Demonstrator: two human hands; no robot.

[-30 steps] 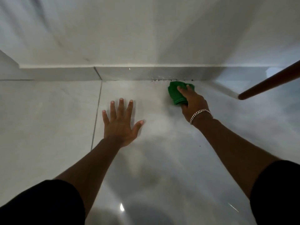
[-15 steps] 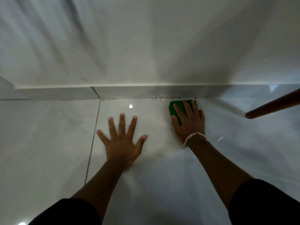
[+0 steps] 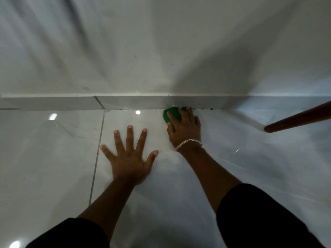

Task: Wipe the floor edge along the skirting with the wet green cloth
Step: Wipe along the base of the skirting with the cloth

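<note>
Right hand pressed palm-down on a folded wet green cloth, fingers spread flat over it rather than curled round, cloth pinned against the glossy pale grey tiled floor. Cloth jammed right into the floor edge, touching the foot of the grey tile skirting, only its left part showing beyond the fingers. Thin silver chain bracelet round the right wrist. A few small dark specks along the same edge, just right of the cloth.

Left hand fully open, empty, all five fingers splayed wide, palm flat on the floor, nearer than the cloth and just left of it, apart from the right hand. Dark grout line just beside the left little finger, meeting the skirting at a joint. Black short sleeves on both arms at the lower border. Brown wooden round pole slanting in from the right, its end near the floor, well apart from the cloth. Plain white wall above the skirting.
</note>
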